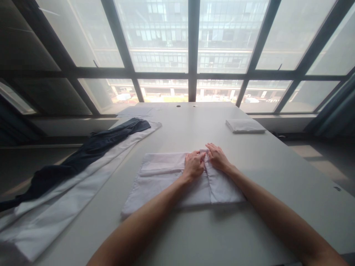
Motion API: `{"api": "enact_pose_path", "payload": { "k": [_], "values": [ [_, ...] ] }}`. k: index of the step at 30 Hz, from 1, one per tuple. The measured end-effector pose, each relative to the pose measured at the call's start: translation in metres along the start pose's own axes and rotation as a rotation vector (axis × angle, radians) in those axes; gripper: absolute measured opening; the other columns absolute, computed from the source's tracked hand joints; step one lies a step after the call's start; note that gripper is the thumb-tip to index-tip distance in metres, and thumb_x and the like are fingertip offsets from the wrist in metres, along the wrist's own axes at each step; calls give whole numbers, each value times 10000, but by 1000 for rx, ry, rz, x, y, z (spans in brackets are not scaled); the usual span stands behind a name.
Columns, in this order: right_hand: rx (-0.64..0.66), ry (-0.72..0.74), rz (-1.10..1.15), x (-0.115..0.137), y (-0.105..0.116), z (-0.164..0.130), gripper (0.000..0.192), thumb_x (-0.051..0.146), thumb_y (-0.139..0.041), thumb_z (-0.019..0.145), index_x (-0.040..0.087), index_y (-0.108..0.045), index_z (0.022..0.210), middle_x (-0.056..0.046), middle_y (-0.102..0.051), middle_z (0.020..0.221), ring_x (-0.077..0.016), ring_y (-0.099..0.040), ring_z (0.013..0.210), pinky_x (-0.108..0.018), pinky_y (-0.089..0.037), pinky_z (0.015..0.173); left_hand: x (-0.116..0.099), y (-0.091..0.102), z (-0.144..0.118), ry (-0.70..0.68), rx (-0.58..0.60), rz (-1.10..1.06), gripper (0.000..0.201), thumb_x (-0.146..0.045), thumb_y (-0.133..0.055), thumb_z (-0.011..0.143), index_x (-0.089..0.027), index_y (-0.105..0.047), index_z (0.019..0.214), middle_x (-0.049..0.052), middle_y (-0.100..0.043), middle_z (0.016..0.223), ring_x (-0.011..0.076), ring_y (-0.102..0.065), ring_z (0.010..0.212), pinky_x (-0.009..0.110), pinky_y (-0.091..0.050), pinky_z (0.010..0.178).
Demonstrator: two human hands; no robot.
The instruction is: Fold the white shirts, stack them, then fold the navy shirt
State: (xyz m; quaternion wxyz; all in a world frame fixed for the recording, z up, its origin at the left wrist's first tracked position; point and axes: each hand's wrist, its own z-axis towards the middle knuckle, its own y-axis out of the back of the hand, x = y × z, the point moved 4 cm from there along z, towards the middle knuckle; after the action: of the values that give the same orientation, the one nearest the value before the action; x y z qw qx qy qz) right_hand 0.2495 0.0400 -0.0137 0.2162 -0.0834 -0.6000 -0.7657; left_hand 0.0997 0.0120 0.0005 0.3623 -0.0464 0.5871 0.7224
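White cloth (166, 181): folded, roughly rectangular, flat on pale bench (277, 166), near centre, just in front of the person. Pale, slightly translucent fabric; several layers visible. Horizontal fold band along left upper part; vertical seam or edge running down right of centre, between the two forearms. Near edge slightly lifted, shadow beneath.

Left hand (194, 165): fingers curled, knuckles up, pinching a small flap of the cloth at its far edge. Right hand (217, 157): fingers extended, mostly flat, pressing on the same far edge, fingertips touching the flap; not closed around anything. Hands just beside each other, touching or nearly so.

Second folded white cloth (244, 125): small neat stack, far right part of bench, well apart from hands. Dark navy garment (91, 149): laid out long, diagonal, left side of bench, on top of long white sheet (69, 199), which hangs off the near left edge. Large window (191, 48) behind bench, dark frame, building outside.
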Motion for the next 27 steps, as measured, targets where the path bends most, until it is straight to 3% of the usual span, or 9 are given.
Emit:
{"api": "enact_pose_path", "payload": {
  "k": [3, 7, 11, 15, 19, 23, 27],
  "values": [
    [-133, 12, 61, 0, 13, 1, 451, 197, -351, 1000, 142, -592, 1377, -131, -567, 1478, -218, -455, 1417, -424, -303, 1200, -2, 2, 2, -35, -3, -41, 413, -143, -501, 920, -267, -664, 1279, 68, -641, 1266, 213, -583, 1169, 350, -427, 1040],
    [-241, 9, 99, -3, 30, 1, 460, 193, -310, 1002, 104, -631, 1319, -167, -619, 1400, -211, -502, 1373, -378, -351, 1174, -4, 2, -2, 48, 23, 96, 382, -219, -483, 966, -266, -632, 1314, 87, -643, 1226, 257, -582, 1142, 394, -448, 998],
    [-123, -28, 46, -1, 29, -5, 463, 232, -327, 1017, 147, -594, 1386, -136, -506, 1536, -252, -389, 1468, -476, -289, 1208, -9, -2, -11, 67, -9, 284, 407, -336, -402, 1032, -213, -567, 1384, 146, -584, 1356, 308, -520, 1251, 480, -407, 1062],
    [90, 35, -39, 15, 18, -15, 491, 278, -325, 1043, 182, -470, 1502, -111, -329, 1649, -284, -222, 1544, -599, -193, 1212, -7, -11, -14, -6, 7, 359, 505, -348, -301, 1061, -151, -441, 1506, 143, -377, 1608, 306, -275, 1498, 547, -254, 1195],
    [219, 56, -121, 20, 14, -18, 505, 325, -295, 1066, 154, -443, 1517, -145, -325, 1646, -283, -226, 1543, -585, -181, 1215, -2, -16, -14, -21, 83, 392, 544, -350, -246, 1070, -120, -405, 1537, 148, -377, 1616, 306, -237, 1530, 574, -216, 1212],
    [243, -24, -180, -2, 17, -15, 519, 392, -262, 1078, 188, -445, 1519, -148, -331, 1642, -322, -227, 1539, -673, -169, 1184, -4, -15, -15, -24, 84, 385, 568, -370, -256, 1068, -81, -403, 1534, 176, -359, 1620, 324, -249, 1526, 582, -212, 1211],
    [179, -169, -190, -32, 24, -14, 534, 402, -242, 1075, 195, -429, 1529, -150, -321, 1646, -348, -232, 1533, -740, -182, 1144, -5, -13, -16, -24, 82, 359, 562, -363, -281, 1063, -89, -390, 1541, 175, -341, 1628, 332, -255, 1523, 592, -203, 1210]
  ]
}}
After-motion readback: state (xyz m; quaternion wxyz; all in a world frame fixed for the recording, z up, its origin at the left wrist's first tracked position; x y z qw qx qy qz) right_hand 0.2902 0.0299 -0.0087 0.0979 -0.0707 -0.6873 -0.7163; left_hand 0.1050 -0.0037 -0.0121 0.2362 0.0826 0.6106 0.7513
